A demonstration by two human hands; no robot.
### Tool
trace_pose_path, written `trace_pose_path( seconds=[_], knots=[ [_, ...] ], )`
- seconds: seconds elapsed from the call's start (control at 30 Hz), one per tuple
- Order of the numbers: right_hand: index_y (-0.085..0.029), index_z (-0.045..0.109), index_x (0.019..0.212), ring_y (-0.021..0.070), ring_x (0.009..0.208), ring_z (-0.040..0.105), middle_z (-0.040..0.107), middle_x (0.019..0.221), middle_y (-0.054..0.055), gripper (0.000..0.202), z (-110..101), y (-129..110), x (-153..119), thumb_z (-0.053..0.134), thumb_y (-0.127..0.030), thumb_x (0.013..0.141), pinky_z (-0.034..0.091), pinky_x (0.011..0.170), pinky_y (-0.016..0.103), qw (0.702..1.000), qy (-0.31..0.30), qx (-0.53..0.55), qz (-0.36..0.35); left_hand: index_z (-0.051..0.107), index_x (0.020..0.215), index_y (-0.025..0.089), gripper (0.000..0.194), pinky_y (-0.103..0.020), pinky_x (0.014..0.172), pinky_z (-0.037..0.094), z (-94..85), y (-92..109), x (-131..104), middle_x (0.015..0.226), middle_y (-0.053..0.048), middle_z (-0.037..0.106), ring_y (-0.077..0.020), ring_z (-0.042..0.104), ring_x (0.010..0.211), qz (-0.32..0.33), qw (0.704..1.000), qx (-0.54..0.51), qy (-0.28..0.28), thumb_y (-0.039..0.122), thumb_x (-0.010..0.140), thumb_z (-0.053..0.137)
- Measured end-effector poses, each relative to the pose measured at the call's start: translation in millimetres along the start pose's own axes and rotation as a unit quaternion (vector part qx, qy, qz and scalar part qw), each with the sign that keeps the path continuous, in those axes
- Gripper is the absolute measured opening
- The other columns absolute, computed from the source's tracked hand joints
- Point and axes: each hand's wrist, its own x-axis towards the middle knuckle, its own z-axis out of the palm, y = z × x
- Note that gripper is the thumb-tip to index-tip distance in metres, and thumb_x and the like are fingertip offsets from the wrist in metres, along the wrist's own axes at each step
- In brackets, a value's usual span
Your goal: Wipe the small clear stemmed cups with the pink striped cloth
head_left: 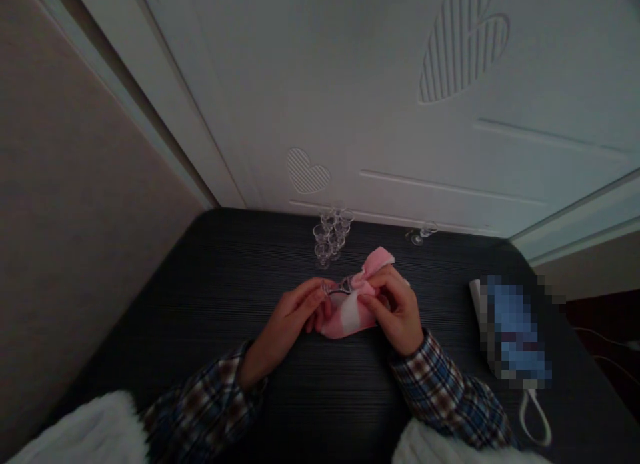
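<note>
My left hand (305, 306) pinches the foot end of a small clear stemmed glass (340, 288), which lies sideways between my hands. A pink and white cloth (351, 315) is bunched around the glass's bowl end and hangs beneath it. My right hand (399, 309) grips that cloth, thumb and fingers pressed together on it near the glass's mouth. One corner of the cloth sticks up above my right fingers. Just beyond my hands, several similar small glasses (330, 237) stand in a tight group.
Another stemmed glass (424, 233) stands apart at the back right, near the white panel (390, 117) with embossed hearts. On the right of the dark table (210, 277) lies a blurred-out object (515, 331) with a white strap (535, 417). A wall rises at the left.
</note>
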Motion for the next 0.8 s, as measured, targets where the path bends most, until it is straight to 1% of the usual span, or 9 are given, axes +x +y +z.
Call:
trace_pose_path(
  seconds=[0.07,0.1,0.17,0.27,0.4,0.47,0.6,0.7,0.8],
  knots=[
    [-0.020,0.055,0.073,0.0162,0.072,0.048,0.051,0.074,0.001,0.008,-0.4,1.4,-0.5,0.059,-0.025,0.077,0.037,0.066,0.030,1.000,0.011,-0.006,0.012,0.044,0.116,0.019,0.036,-0.018,0.045,0.036,2.5,1.8,0.1,0.078,-0.001,0.056,-0.0079,0.050,0.055,0.006,1.000,-0.013,0.003,0.034,0.084,0.047],
    [-0.020,0.054,0.071,0.0159,0.071,0.047,0.049,0.072,0.000,0.009,-0.5,2.2,-0.7,0.059,-0.025,0.077,0.037,0.065,0.030,1.000,0.019,-0.007,0.020,0.041,0.119,0.021,0.041,-0.018,0.045,0.036,3.6,2.7,0.0,0.083,-0.001,0.056,-0.0076,0.050,0.056,0.011,1.000,-0.012,0.007,0.032,0.081,0.051],
    [-0.020,0.051,0.069,0.0156,0.070,0.047,0.048,0.071,0.000,0.013,-0.4,3.5,-1.1,0.059,-0.026,0.077,0.037,0.065,0.029,0.999,0.029,-0.001,0.035,0.043,0.115,0.023,0.043,-0.017,0.046,0.036,4.9,3.5,-0.3,0.089,-0.002,0.056,-0.0076,0.051,0.060,0.018,1.000,0.002,0.012,0.029,0.076,0.059],
    [-0.020,0.050,0.069,0.0160,0.073,0.048,0.049,0.074,0.001,0.014,0.0,4.5,-1.7,0.058,-0.026,0.078,0.038,0.067,0.030,0.998,0.025,0.018,0.047,0.050,0.100,0.019,0.028,-0.016,0.048,0.037,3.9,2.8,-0.6,0.082,0.000,0.056,-0.0073,0.051,0.061,0.019,1.000,0.019,0.001,0.026,0.075,0.061],
    [-0.020,0.054,0.073,0.0164,0.074,0.048,0.050,0.076,0.001,0.009,-0.1,4.4,-2.2,0.060,-0.026,0.077,0.038,0.067,0.030,0.999,0.009,0.033,0.032,0.053,0.087,0.016,0.015,-0.018,0.048,0.036,0.0,1.8,-2.0,0.068,0.002,0.054,-0.0069,0.049,0.055,0.023,0.999,0.029,-0.019,0.028,0.079,0.055],
    [-0.020,0.056,0.076,0.0165,0.075,0.049,0.051,0.078,0.002,0.008,-0.4,4.3,-2.3,0.061,-0.026,0.076,0.038,0.068,0.030,0.999,0.001,0.037,0.024,0.053,0.083,0.015,0.016,-0.019,0.047,0.035,-1.5,1.2,-2.8,0.064,0.002,0.053,-0.0073,0.048,0.053,0.028,0.999,0.035,-0.028,0.030,0.082,0.051],
    [-0.020,0.058,0.078,0.0166,0.076,0.049,0.052,0.079,0.002,0.007,-0.5,4.0,-2.2,0.062,-0.026,0.076,0.038,0.068,0.030,0.999,-0.004,0.042,0.018,0.054,0.080,0.013,0.026,-0.019,0.046,0.034,-1.6,-0.6,-3.2,0.060,0.001,0.051,-0.0075,0.046,0.051,0.034,0.998,0.033,-0.038,0.034,0.087,0.041],
    [-0.020,0.059,0.078,0.0167,0.076,0.050,0.053,0.079,0.002,0.007,-0.1,3.6,-2.3,0.061,-0.026,0.076,0.038,0.068,0.030,0.999,-0.005,0.038,0.019,0.054,0.094,0.014,0.026,-0.019,0.046,0.035,0.6,-0.2,-3.4,0.065,0.001,0.052,-0.0077,0.047,0.053,0.038,0.999,0.016,-0.024,0.034,0.088,0.039],
    [-0.019,0.057,0.076,0.0167,0.077,0.050,0.054,0.079,0.002,0.007,0.3,4.1,-2.1,0.060,-0.025,0.077,0.038,0.069,0.030,0.999,-0.002,0.028,0.025,0.045,0.111,0.020,0.029,-0.018,0.046,0.036,3.4,3.0,-4.4,0.075,0.001,0.053,-0.0076,0.049,0.056,0.040,0.999,0.002,-0.003,0.032,0.085,0.046]
  ],
)
